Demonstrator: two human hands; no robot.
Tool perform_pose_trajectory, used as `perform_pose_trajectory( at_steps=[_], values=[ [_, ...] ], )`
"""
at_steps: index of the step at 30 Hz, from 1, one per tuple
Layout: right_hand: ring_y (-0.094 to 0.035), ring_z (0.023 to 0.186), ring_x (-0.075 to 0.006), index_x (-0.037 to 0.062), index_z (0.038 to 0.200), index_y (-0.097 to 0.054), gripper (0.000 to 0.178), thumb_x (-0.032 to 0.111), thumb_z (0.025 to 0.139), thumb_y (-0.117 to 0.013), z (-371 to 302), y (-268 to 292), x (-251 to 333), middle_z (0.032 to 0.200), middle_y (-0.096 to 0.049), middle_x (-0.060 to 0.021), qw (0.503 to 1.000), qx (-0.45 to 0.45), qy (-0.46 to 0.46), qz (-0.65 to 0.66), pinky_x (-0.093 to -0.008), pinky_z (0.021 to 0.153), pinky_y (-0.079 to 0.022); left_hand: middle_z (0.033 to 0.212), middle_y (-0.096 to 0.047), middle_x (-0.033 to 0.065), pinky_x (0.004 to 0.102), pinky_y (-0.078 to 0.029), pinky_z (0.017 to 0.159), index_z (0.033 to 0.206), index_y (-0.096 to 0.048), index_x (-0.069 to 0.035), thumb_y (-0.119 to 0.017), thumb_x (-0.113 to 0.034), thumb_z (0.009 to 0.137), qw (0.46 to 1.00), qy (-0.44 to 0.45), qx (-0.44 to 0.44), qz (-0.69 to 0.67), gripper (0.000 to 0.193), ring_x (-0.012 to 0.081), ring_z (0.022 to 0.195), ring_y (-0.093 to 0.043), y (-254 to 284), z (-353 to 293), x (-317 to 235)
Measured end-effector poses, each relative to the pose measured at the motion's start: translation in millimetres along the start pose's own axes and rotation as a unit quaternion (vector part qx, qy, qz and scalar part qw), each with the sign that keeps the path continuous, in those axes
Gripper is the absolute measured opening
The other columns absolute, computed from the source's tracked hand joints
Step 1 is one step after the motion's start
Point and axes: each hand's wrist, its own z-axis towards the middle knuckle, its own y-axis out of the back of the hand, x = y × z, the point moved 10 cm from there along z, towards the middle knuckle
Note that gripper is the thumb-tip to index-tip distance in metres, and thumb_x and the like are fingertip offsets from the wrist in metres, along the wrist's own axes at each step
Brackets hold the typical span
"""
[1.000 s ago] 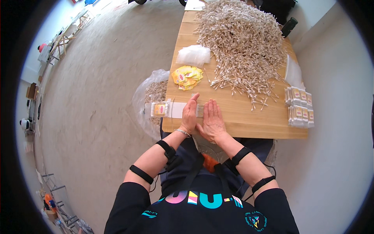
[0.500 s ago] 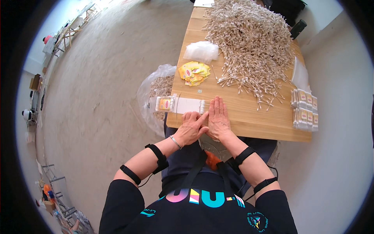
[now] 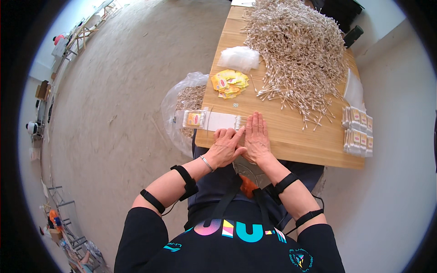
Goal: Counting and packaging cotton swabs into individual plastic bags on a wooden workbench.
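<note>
My right hand point(image 3: 257, 139) lies flat at the table's near edge, fingers stretched forward and side by side. Close against its left is my left hand point(image 3: 226, 146), its index finger pointing to the swabs, its thumb apart and the other fingers partly bent. A short row of cotton swabs point(image 3: 241, 122) rests against the right hand's fingers, partly covered by them. These swabs lie at the right end of a flat whitish strip point(image 3: 221, 121). At its left end, a clear pack of cotton swabs point(image 3: 194, 118) with a yellow-orange label sits by the table's left edge.
A big heap of loose cotton swabs point(image 3: 296, 50) covers the far part of the wooden table point(image 3: 291, 148). Yellow label cards point(image 3: 229, 83) and clear plastic bags point(image 3: 239, 58) lie at left. Filled packs point(image 3: 358, 131) stack at right. A plastic sack of swabs point(image 3: 187, 101) stands beside the table.
The whole view has shifted slightly. Both hands keep almost the same pose and place beside the row of swabs.
</note>
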Motion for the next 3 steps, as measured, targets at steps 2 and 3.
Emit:
perform_pose_trajectory(
  at_steps=[2,3],
  values=[
    [0.002,0.140,-0.0378,-0.0093,0.141,-0.002,0.106,0.056,0.077,-0.054,0.0,-1.2,-1.1,0.149,-0.001,-0.0268,1.000,0.005,-0.002,0.002,-0.0442,0.114,-0.001,0.102,-0.045,0.0124,0.0412,-0.027,0.092,0.140,-0.031,-0.008,-0.057,-0.039,0.084,1.000,-0.003,0.005,0.015,0.069,0.0293,0.100,-0.040,-2.3,0.1,0.2],
    [0.003,0.140,-0.0377,-0.0093,0.141,-0.002,0.106,0.056,0.077,-0.054,-0.1,1.4,-0.6,0.149,-0.001,-0.0268,1.000,0.015,-0.004,0.009,-0.0443,0.114,-0.001,0.103,-0.045,0.0125,0.0417,-0.027,0.092,0.141,-0.029,-0.008,-0.057,-0.040,0.084,1.000,-0.007,0.003,0.023,0.071,0.0293,0.100,-0.040,-2.4,-0.2,0.2]
  ],
)
